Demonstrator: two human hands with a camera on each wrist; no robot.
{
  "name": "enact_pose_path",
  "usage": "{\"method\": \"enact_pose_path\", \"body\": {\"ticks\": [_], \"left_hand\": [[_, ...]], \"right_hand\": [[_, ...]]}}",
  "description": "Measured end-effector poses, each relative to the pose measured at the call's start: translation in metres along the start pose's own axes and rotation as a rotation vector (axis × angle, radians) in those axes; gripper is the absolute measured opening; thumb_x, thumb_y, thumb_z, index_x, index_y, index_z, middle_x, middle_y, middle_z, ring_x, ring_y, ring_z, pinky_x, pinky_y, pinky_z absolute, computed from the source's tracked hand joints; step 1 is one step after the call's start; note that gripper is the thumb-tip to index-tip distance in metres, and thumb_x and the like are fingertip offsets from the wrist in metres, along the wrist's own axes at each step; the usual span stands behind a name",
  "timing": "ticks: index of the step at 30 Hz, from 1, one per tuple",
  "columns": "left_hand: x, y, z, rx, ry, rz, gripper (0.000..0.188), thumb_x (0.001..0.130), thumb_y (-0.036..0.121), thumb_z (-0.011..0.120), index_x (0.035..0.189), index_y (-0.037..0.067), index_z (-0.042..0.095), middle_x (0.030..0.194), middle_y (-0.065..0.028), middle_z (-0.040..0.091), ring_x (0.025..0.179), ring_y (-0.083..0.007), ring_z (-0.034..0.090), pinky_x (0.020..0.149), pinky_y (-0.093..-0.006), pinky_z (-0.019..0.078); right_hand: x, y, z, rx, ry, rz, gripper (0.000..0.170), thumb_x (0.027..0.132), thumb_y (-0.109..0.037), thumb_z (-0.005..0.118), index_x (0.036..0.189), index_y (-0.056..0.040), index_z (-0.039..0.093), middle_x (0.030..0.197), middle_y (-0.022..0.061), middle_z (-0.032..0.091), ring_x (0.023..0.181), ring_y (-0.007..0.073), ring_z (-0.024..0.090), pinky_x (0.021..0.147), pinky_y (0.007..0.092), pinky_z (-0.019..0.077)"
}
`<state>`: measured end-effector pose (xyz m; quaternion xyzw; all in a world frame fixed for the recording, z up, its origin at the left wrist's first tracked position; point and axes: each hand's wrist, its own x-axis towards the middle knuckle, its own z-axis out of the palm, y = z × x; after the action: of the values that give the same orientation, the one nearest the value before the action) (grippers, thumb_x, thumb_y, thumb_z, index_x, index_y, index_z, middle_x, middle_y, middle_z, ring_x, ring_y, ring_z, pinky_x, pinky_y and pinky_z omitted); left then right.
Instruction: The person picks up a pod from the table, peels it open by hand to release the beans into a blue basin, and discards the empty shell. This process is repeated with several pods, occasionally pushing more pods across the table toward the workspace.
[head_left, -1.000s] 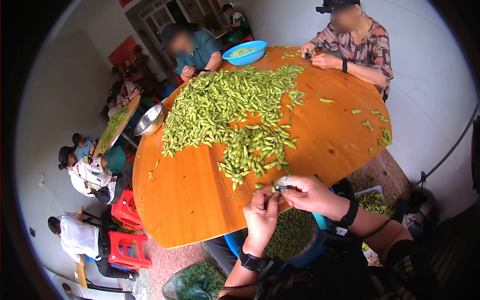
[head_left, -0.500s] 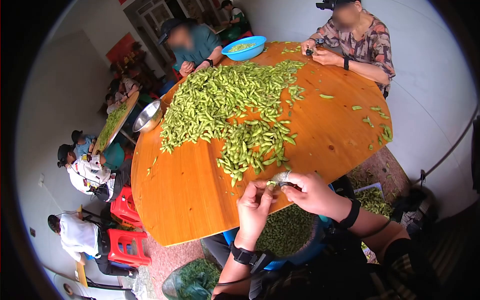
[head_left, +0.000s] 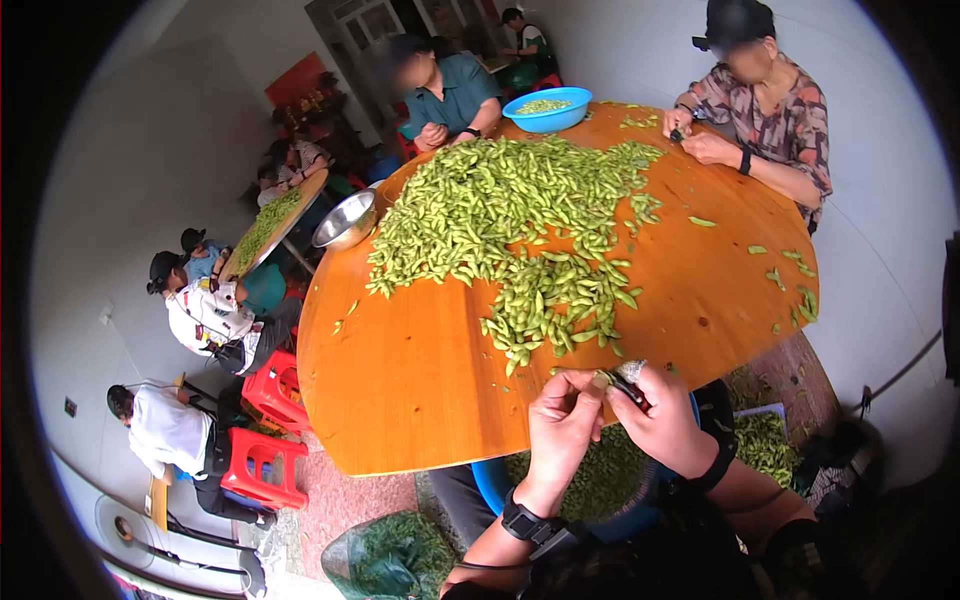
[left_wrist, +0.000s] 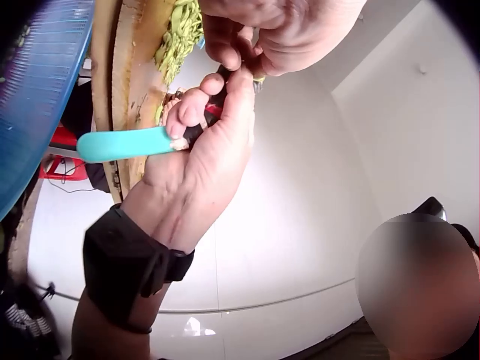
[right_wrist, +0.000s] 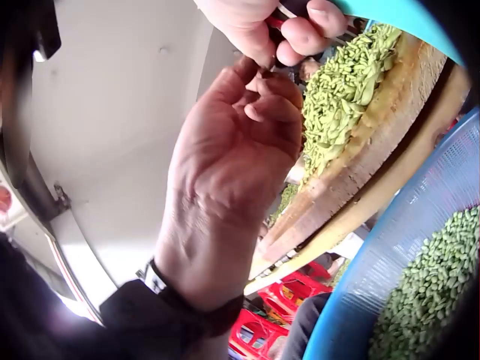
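My left hand (head_left: 562, 432) pinches a small green pod (head_left: 601, 380) between thumb and finger; most of it is hidden. Close against it, my right hand (head_left: 668, 425) grips a dark tool (head_left: 629, 390), its end at the left fingertips. A pale covering wraps a right fingertip. The left wrist view shows the tool's teal handle (left_wrist: 127, 144) sticking out below the curled fingers of my right hand (left_wrist: 206, 161). In the right wrist view the palm side of my left hand (right_wrist: 236, 154) faces the camera. Both hands are above the table's near edge.
A large heap of green pods (head_left: 490, 210) covers the middle of the wooden table (head_left: 400, 390). Beneath my hands stands a blue basket (right_wrist: 337, 300) of shelled beans (right_wrist: 435, 285). Two people sit across, near a blue bowl (head_left: 548, 120); a metal bowl (head_left: 345, 221) is at the left edge.
The head view has turned, shifting the table and people rightward. My hands have drawn closer together, and more of the dark tool shows; the pod at the left fingertips is less visible.
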<state>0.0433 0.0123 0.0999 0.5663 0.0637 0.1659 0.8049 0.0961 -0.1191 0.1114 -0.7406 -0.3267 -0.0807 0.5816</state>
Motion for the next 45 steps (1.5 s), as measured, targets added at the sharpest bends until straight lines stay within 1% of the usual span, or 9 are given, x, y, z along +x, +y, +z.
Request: {"method": "enact_pose_path", "body": {"ticks": [4,6,10,14,21,29,38,40,45], "left_hand": [[-0.005,0.007,-0.001,0.785,0.001,0.506,0.013,0.089,0.003,0.061,0.100,-0.004,0.062,0.078,-0.0154,0.061,0.065,-0.0281,0.062,0.061,-0.0338,0.0499],[-0.007,0.015,-0.006,0.794,-0.130,0.458,0.016,0.089,0.001,0.058,0.104,-0.004,0.060,0.079,-0.0185,0.060,0.068,-0.0371,0.059,0.063,-0.0369,0.0506],[-0.023,0.030,-0.015,0.725,-0.268,0.115,0.017,0.091,0.004,0.057,0.107,-0.003,0.058,0.075,-0.0132,0.060,0.063,-0.0264,0.061,0.059,-0.0333,0.0500],[-0.035,0.017,-0.024,0.317,-0.207,-0.300,0.014,0.093,0.007,0.057,0.104,0.000,0.060,0.072,-0.0011,0.057,0.058,-0.0042,0.054,0.052,-0.0222,0.0451],[-0.035,0.030,-0.024,1.017,-0.231,0.137,0.015,0.083,0.004,0.066,0.098,0.003,0.064,0.086,-0.0140,0.062,0.069,-0.0297,0.064,0.061,-0.0355,0.0499],[0.085,-0.014,-0.009,1.591,-0.099,0.461,0.018,0.084,0.003,0.059,0.101,0.005,0.064,0.099,-0.0197,0.059,0.076,-0.0384,0.064,0.065,-0.0449,0.0559],[0.036,-0.005,-0.001,0.988,-0.186,0.294,0.014,0.089,0.003,0.063,0.103,0.000,0.061,0.079,-0.0063,0.063,0.064,-0.0113,0.059,0.058,-0.0264,0.0490],[0.021,-0.001,0.006,0.510,-0.072,0.138,0.025,0.089,-0.002,0.063,0.113,0.001,0.058,0.086,-0.0043,0.067,0.070,-0.0094,0.063,0.061,-0.0236,0.0498],[0.004,-0.007,0.007,0.081,-0.086,0.023,0.029,0.089,-0.001,0.067,0.117,-0.001,0.058,0.085,-0.0009,0.062,0.069,-0.0064,0.057,0.057,-0.0197,0.0466]], "right_hand": [[0.000,0.000,-0.004,-0.067,-0.008,-0.019,0.014,0.079,-0.005,0.069,0.083,-0.0001,0.056,0.068,0.0160,0.059,0.058,0.0340,0.059,0.052,0.0381,0.0443],[-0.002,-0.002,-0.009,-0.126,-0.117,-0.103,0.014,0.078,-0.006,0.069,0.083,-0.0003,0.057,0.066,0.0154,0.058,0.057,0.0340,0.058,0.052,0.0381,0.0449],[-0.002,-0.012,-0.015,-0.035,-0.272,-0.106,0.013,0.079,-0.008,0.069,0.085,-0.0014,0.059,0.066,0.0145,0.058,0.056,0.0313,0.058,0.051,0.0362,0.0438],[-0.001,0.009,-0.023,0.287,-0.388,0.351,0.020,0.091,-0.015,0.064,0.080,-0.0029,0.053,0.062,-0.0043,0.044,0.059,0.0039,0.040,0.049,0.0266,0.0354],[0.028,0.091,-0.078,-0.046,0.034,0.352,0.016,0.095,-0.013,0.054,0.089,0.0020,0.052,0.062,0.0035,0.043,0.057,0.0108,0.042,0.052,0.0323,0.0366],[0.024,0.079,-0.079,0.194,-0.129,0.491,0.017,0.095,-0.006,0.046,0.106,0.0009,0.057,0.068,0.0014,0.056,0.051,0.0065,0.050,0.047,0.0247,0.0421],[0.014,0.033,-0.043,0.087,-0.197,0.044,0.035,0.091,-0.001,0.054,0.126,-0.0038,0.057,0.065,0.0021,0.054,0.056,0.0073,0.051,0.053,0.0263,0.0441],[0.011,0.029,-0.034,0.086,-0.238,0.025,0.022,0.090,-0.003,0.057,0.112,-0.0012,0.058,0.068,0.0190,0.058,0.057,0.0329,0.059,0.052,0.0373,0.0441],[-0.002,0.018,-0.020,0.260,-0.267,0.079,0.007,0.090,-0.001,0.054,0.096,0.0031,0.054,0.069,0.0149,0.060,0.062,0.0287,0.063,0.057,0.0357,0.0483]]}}
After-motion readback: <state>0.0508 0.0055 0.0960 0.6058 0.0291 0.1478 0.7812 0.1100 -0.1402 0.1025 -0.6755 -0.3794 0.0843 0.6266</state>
